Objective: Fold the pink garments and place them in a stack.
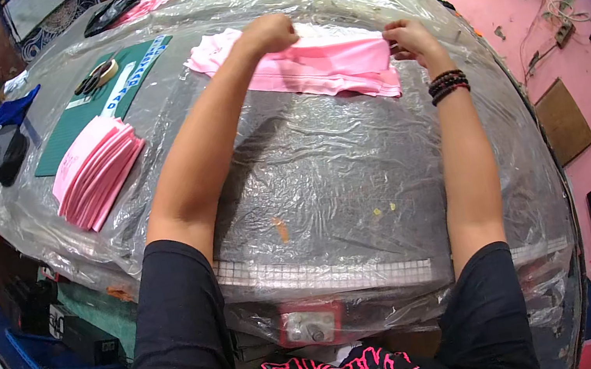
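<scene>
A folded pink cloth garment (323, 70) lies across the far middle of the plastic-covered table, with a paler layer along its far side. My left hand (272, 34) is over the garment's far part, its fingers curled. Whether cloth is between those fingertips is hidden. At the garment's right end, my right hand (411, 42), with dark beaded bracelets on the wrist, pinches the cloth edge between thumb and fingers. To the left, a neat stack of folded pink garments (97, 169) overlaps the near part of a green cutting mat (66, 130).
On the mat are black-handled scissors (91, 84), a roll of tape (107, 72) and a ruler (121, 87). A blue and black cloth bundle (3, 141) lies at the left edge. Farther back sits a black plastic bag (114, 12) with pink cloth. Wrinkled clear plastic (330, 178) covers the table.
</scene>
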`<state>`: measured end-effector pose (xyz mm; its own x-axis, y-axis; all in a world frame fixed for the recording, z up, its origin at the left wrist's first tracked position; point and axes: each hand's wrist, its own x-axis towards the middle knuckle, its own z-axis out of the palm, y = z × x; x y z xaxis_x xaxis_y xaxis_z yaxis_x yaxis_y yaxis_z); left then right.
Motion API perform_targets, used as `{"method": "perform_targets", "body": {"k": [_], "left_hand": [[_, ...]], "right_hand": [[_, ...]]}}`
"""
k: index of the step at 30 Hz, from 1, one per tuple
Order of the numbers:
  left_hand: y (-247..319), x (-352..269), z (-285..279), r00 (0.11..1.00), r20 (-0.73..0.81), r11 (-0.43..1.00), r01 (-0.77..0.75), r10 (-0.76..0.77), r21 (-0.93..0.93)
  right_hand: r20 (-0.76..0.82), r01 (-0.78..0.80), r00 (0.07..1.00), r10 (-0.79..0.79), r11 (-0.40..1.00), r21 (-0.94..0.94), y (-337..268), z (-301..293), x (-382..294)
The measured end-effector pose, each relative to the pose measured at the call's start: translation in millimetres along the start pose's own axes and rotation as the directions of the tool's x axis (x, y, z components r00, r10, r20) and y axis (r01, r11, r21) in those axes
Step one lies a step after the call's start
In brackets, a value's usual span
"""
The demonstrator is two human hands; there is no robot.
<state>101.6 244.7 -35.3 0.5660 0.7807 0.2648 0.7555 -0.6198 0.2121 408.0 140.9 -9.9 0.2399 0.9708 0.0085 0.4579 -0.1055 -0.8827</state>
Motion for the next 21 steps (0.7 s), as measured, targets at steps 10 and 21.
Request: {"method": "perform_targets", "body": {"k": [10, 21], "left_hand": [[-55, -47, -6, 0.809, -0.115, 0.806, 0.586, -0.576, 0.084], [-94, -19, -39, 0.950, -0.142, 0.959, 0.283, -0.278, 0.017]], "right_hand": [[0.104, -0.164, 0.970, 0.220, 0.905, -0.392, 13, -33, -7], [-0.024, 0.217, 0.950, -0.310, 0.716, -0.664, -32, -7, 0]]}}
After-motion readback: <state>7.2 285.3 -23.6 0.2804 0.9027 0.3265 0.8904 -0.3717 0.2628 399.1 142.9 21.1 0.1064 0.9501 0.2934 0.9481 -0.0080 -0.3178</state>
